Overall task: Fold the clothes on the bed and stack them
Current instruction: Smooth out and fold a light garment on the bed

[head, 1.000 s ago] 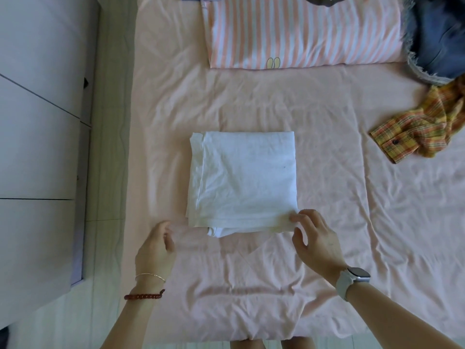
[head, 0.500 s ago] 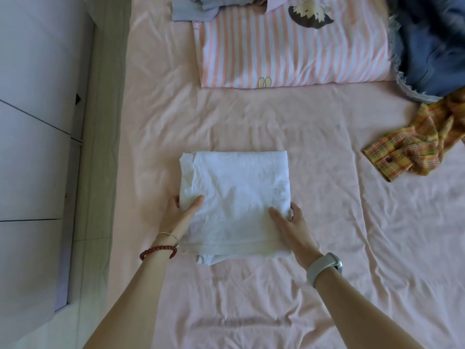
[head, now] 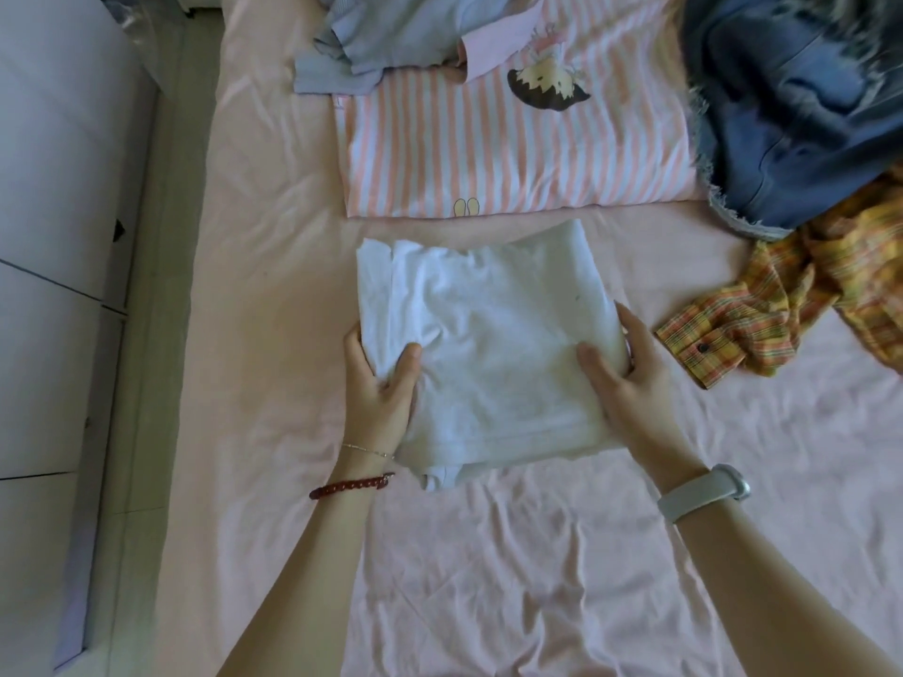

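A folded white garment [head: 488,334] sits in the middle of the pink bed [head: 488,554], lifted slightly at its near side. My left hand [head: 378,383] grips its left edge, thumb on top and fingers underneath. My right hand [head: 628,376] grips its right edge the same way. Just beyond it lies a folded pink-and-white striped shirt [head: 513,153] with a cartoon print. Unfolded clothes lie further off: a yellow plaid shirt [head: 782,310] at the right, a blue denim piece [head: 801,100] at the far right, and a light blue garment [head: 391,41] at the top.
White cabinet fronts [head: 53,285] stand along the left, separated from the bed by a narrow strip of floor [head: 161,334]. The near half of the pink sheet is wrinkled bare cloth.
Both hands moved from the near edge to the sides of the white garment and took hold of it. It has shifted away from me toward the striped shirt.
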`<action>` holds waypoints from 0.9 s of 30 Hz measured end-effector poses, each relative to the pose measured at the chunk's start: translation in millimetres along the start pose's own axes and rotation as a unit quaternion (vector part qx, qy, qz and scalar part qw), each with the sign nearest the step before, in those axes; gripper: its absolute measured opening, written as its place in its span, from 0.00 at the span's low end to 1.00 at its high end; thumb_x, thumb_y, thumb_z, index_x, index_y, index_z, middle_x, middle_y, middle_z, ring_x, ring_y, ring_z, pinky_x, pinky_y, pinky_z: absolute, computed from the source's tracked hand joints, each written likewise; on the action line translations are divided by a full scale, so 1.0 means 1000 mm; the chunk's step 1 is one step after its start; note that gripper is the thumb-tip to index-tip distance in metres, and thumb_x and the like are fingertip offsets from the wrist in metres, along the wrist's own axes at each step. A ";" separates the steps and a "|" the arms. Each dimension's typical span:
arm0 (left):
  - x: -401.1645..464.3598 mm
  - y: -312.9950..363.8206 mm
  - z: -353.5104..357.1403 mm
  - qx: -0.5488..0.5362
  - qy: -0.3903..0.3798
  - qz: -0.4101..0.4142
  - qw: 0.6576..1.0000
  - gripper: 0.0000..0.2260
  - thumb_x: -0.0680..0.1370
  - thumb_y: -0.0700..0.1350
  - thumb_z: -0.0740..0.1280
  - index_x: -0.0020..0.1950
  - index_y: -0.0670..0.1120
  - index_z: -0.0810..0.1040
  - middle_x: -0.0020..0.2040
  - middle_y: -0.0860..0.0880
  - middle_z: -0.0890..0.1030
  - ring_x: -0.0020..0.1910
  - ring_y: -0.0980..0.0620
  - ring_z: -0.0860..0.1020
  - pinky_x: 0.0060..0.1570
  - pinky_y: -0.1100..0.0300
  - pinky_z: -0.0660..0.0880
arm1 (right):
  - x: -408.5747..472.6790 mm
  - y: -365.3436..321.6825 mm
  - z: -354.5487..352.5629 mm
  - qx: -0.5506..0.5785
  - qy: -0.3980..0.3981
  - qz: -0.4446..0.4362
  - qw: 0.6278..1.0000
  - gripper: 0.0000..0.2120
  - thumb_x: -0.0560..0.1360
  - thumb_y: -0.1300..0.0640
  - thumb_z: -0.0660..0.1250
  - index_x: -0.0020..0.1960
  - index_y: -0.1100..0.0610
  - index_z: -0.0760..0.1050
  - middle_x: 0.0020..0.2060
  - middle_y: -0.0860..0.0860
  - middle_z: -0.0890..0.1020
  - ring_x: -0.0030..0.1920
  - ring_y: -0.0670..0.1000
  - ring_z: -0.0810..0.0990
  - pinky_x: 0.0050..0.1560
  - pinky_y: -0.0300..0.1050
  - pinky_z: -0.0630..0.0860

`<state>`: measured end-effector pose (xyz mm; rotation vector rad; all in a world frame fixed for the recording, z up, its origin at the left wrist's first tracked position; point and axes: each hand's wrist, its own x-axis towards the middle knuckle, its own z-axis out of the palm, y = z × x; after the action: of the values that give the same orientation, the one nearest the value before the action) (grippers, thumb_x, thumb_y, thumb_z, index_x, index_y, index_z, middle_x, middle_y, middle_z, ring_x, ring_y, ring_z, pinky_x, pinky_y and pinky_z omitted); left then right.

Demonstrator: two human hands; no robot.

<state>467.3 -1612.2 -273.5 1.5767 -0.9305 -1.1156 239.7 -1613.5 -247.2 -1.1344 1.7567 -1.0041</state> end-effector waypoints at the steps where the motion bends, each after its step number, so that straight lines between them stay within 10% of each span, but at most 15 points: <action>1: 0.007 -0.002 0.010 0.006 0.002 -0.020 1.000 0.19 0.76 0.41 0.66 0.64 0.47 0.63 0.55 0.58 0.74 0.52 0.65 0.76 0.49 0.71 0.72 | 0.010 0.004 -0.005 -0.009 0.006 0.014 1.000 0.20 0.69 0.44 0.66 0.60 0.37 0.68 0.54 0.43 0.78 0.48 0.42 0.79 0.43 0.39 0.76; 6: 0.013 -0.030 0.045 0.271 -0.024 -0.124 0.954 0.28 0.78 0.46 0.62 0.74 0.41 0.55 0.70 0.40 0.64 0.69 0.43 0.63 0.66 0.52 0.63 | 0.032 0.046 -0.010 -0.259 -0.056 0.179 0.947 0.26 0.79 0.49 0.57 0.74 0.52 0.55 0.69 0.59 0.65 0.63 0.59 0.69 0.57 0.48 0.68; 10: -0.010 -0.036 0.052 0.500 -0.023 0.173 0.848 0.23 0.75 0.49 0.63 0.70 0.46 0.68 0.70 0.39 0.67 0.67 0.36 0.67 0.60 0.41 0.67 | 0.004 0.068 -0.005 -0.433 -0.050 -0.162 0.886 0.23 0.78 0.53 0.55 0.72 0.55 0.61 0.68 0.62 0.66 0.68 0.62 0.63 0.66 0.61 0.63; 14: -0.034 -0.061 0.051 0.572 -0.181 0.186 0.778 0.24 0.76 0.55 0.54 0.68 0.48 0.71 0.70 0.39 0.68 0.68 0.35 0.66 0.58 0.36 0.69 | -0.014 0.095 -0.002 -0.469 -0.173 -0.144 0.854 0.25 0.79 0.48 0.45 0.75 0.46 0.51 0.74 0.56 0.57 0.75 0.59 0.52 0.70 0.62 0.51; 17: -0.035 -0.070 0.046 0.593 -0.206 0.124 0.768 0.26 0.76 0.58 0.52 0.70 0.48 0.70 0.71 0.40 0.66 0.70 0.38 0.64 0.59 0.40 0.70 | -0.010 0.110 -0.001 -0.487 -0.209 -0.128 0.838 0.24 0.79 0.45 0.42 0.73 0.39 0.39 0.76 0.51 0.49 0.76 0.54 0.43 0.72 0.61 0.44; 21: -0.027 -0.066 0.050 0.583 -0.223 0.066 0.779 0.26 0.79 0.57 0.55 0.75 0.55 0.54 0.77 0.48 0.48 0.76 0.48 0.44 0.69 0.46 0.53 | -0.009 0.091 -0.005 -0.474 -0.205 -0.110 0.849 0.25 0.80 0.49 0.49 0.76 0.45 0.48 0.76 0.51 0.48 0.76 0.52 0.42 0.72 0.59 0.43; 27: -0.097 -0.018 0.037 0.518 -0.140 0.060 0.842 0.24 0.78 0.49 0.61 0.73 0.49 0.63 0.74 0.47 0.60 0.74 0.47 0.55 0.70 0.43 0.50 | -0.099 0.050 -0.042 -0.377 -0.114 -0.046 0.918 0.23 0.79 0.54 0.55 0.73 0.53 0.60 0.74 0.53 0.58 0.75 0.53 0.49 0.73 0.49 0.47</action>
<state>404.2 -1527.2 -273.2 2.1545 -2.0296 -0.7616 213.5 -1497.9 -257.9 -1.7343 1.9542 -0.1892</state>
